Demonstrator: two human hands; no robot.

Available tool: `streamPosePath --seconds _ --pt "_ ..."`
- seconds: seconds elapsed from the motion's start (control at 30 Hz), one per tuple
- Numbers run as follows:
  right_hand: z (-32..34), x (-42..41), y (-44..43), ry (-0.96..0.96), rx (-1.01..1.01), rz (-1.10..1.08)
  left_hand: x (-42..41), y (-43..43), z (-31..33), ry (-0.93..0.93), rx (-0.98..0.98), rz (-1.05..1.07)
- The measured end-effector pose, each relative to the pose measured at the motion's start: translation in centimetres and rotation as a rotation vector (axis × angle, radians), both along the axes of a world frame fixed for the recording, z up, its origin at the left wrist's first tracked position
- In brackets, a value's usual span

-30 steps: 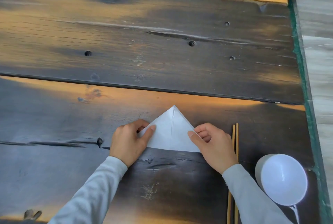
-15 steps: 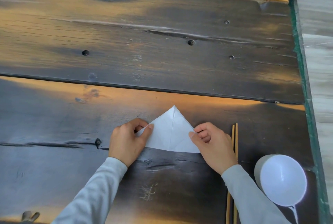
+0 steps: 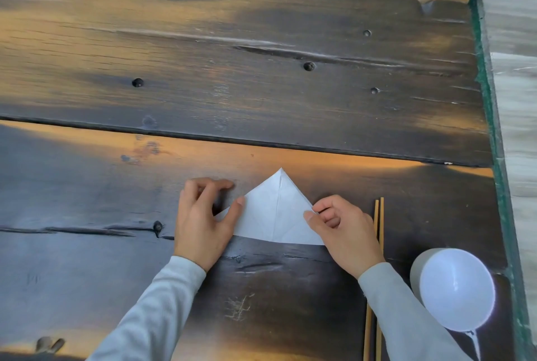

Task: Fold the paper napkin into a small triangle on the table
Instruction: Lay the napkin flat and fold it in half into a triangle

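The white paper napkin (image 3: 276,212) lies on the dark wooden table (image 3: 261,84) as a triangle with its apex pointing away from me and a crease down its middle. My left hand (image 3: 200,221) sits at the napkin's left corner. Its thumb presses on the left edge, and its bent fingers rest on the wood just beyond the paper. My right hand (image 3: 345,232) pinches the napkin's right slanted edge between thumb and forefinger. Both hands cover the lower corners.
A pair of wooden chopsticks (image 3: 377,244) lies just right of my right hand, running toward me. A white bowl (image 3: 456,288) stands at the near right. The table's green-edged right side (image 3: 491,116) drops to a pale floor.
My left fingers have come off the napkin's left corner and spread onto the table, with the thumb staying on the paper. My right hand keeps its pinch.
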State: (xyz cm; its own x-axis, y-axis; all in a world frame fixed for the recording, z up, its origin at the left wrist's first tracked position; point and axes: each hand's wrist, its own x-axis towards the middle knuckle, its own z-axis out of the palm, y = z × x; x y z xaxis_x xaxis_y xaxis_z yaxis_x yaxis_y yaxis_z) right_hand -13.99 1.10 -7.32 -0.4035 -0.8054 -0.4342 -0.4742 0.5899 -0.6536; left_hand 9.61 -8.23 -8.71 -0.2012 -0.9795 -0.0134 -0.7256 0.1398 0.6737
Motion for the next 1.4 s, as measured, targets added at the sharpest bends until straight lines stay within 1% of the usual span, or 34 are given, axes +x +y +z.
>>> streamPosePath --seconds 0.07,0.13,0.2,0.3,0.4,0.5,0.77,1.13,1.4 --pt "0.0 0.0 0.0 -0.004 -0.002 0.001 -0.1 0.3 -0.1 -0.080 -0.127 -0.106" --pt "0.0 0.0 0.0 -0.007 -0.004 -0.002 -0.4 0.6 -0.3 -0.161 -0.239 -0.273" --pt "0.0 0.0 0.0 -0.010 -0.003 -0.004 -0.7 0.8 -0.6 -0.208 -0.308 -0.447" --pt "0.0 0.0 0.1 -0.023 -0.015 -0.014 -1.1 1.5 -1.0 -0.317 -0.347 -0.629" --pt "0.0 0.0 0.0 -0.026 -0.013 -0.021 -1.2 2.3 -1.4 -0.421 -0.341 -0.732" --pt "-0.1 0.1 0.0 -0.021 -0.014 -0.023 -1.0 2.4 -1.7 -0.489 -0.309 -0.743" --pt "0.0 0.3 0.1 0.002 -0.023 -0.031 -0.9 2.1 -1.9 -0.586 -0.219 -0.755" --pt "0.1 0.4 0.1 0.000 -0.017 -0.047 -0.9 2.0 -1.7 -0.575 -0.169 -0.752" --pt "0.2 0.6 0.1 0.010 -0.058 -0.102 -1.0 2.0 -1.8 -0.590 -0.177 -0.754"
